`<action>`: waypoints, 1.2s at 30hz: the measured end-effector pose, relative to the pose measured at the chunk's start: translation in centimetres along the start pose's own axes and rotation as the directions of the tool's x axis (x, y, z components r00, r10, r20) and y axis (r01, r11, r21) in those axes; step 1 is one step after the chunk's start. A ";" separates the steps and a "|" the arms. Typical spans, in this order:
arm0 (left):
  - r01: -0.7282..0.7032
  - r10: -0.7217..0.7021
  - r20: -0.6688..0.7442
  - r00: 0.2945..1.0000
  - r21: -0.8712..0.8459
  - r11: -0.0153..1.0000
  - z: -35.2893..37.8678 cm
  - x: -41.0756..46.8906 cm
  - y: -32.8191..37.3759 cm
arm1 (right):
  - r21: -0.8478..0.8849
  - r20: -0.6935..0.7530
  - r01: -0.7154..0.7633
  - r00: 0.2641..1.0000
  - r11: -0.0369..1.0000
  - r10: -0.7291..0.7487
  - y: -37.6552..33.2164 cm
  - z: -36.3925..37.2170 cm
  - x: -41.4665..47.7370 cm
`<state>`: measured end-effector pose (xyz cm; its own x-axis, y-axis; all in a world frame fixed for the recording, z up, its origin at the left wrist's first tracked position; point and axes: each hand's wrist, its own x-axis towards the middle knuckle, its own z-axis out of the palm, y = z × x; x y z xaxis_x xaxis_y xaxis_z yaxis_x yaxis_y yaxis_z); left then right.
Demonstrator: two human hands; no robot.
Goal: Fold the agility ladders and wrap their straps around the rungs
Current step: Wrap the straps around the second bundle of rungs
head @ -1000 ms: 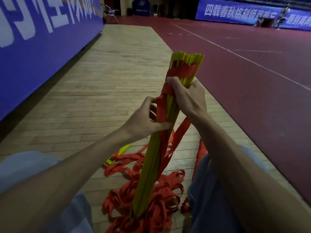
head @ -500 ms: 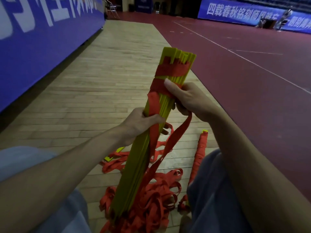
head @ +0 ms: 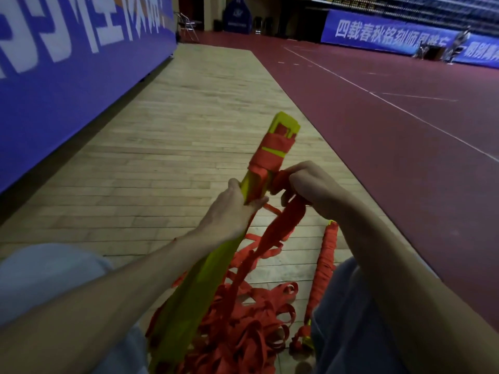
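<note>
Just the one head cam on my feed: wide-angle, sitting low, tilted forward and down along the wooden floor [head: 189,130]. The left hand [head: 232,209] and right hand [head: 310,187] sit close up mid-frame, and a blue banner [head: 67,90] runs along the left edge.

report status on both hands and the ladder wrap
Left hand grips the rung bundle. Right hand holds the red strap beside it. Top end wrapped; most strap loose in a pile. Nothing in the way.
</note>
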<state>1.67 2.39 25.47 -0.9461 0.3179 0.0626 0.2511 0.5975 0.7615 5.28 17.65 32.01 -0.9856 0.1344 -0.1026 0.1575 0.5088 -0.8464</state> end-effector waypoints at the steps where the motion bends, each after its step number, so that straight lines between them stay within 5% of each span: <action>1: -0.038 0.038 0.002 0.999 0.041 0.998 0.2 -0.2 0.0 | -0.016 -0.028 -0.011 1.000 1.000 0.010 0.0 0.2 0.0; 7: -0.177 0.190 -0.047 0.981 0.202 0.963 0.8 -0.6 -0.5 | -0.230 0.054 0.004 0.999 0.973 0.009 0.0 1.7 -0.7; 13: -0.237 0.260 -0.109 0.959 0.185 0.954 1.0 -1.3 -0.1 | -0.425 -0.361 -0.006 0.918 0.905 -0.163 0.5 4.0 -0.4; 19: -0.277 0.272 -0.086 0.958 -0.049 0.960 0.5 -1.5 1.1 | -0.273 -0.458 0.097 0.862 0.957 -0.218 -0.4 2.7 0.0; 24: -0.150 0.237 0.171 0.956 -0.408 0.901 -0.6 -1.2 1.6 | -0.120 -0.512 0.143 0.839 0.982 -0.185 -0.8 1.1 0.1; 29: 0.009 0.283 0.447 0.849 -0.547 0.837 -1.6 -0.8 1.3 | 0.150 -0.429 0.270 0.885 0.951 -0.184 -1.1 0.1 -0.8; 36: 0.021 0.226 0.395 0.890 -0.531 0.847 -2.1 -0.6 1.1 | 0.185 -0.121 0.154 0.984 0.971 -0.133 -1.2 -1.3 -1.7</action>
<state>2.14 1.30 27.68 -0.7048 0.7089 -0.0272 0.0840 0.1215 0.9890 6.85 17.93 33.84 -0.9830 0.1675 0.0754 -0.0107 0.3573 -0.9339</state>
